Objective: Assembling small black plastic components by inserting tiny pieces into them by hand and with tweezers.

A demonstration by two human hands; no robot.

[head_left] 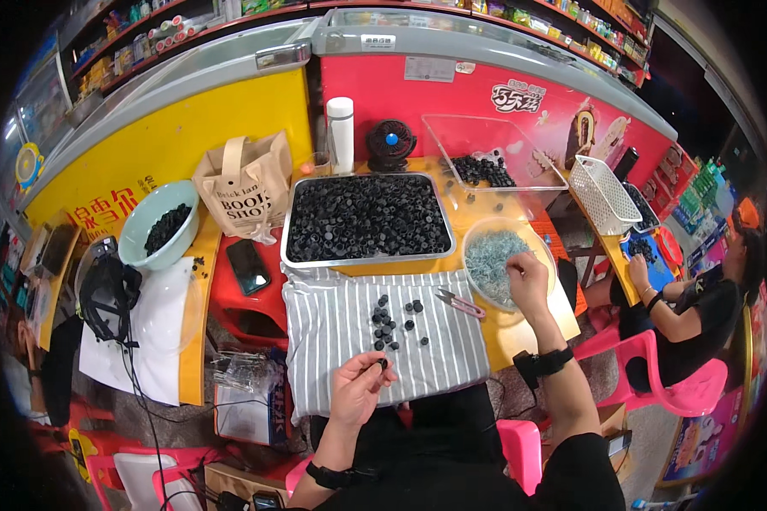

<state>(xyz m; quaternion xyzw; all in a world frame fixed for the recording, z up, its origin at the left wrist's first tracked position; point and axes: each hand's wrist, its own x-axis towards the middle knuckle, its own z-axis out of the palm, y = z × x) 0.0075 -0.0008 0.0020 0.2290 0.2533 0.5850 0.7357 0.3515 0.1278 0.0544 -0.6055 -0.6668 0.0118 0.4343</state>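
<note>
My left hand pinches a small round black cap just over the near edge of a grey-and-white striped cloth. More loose black caps lie scattered on that cloth. Over a round clear bowl of small translucent bluish pieces, my right hand has its fingertips drawn together; whatever is between them is too small to make out. Pink-handled snips rest on the cloth beside the bowl. Beyond the cloth, a metal tray is filled with black caps.
A clear bin with black pieces stands at the back right, a white bottle and small fan behind the tray. Left are a paper bag, phone and green basin. A co-worker sits at the right.
</note>
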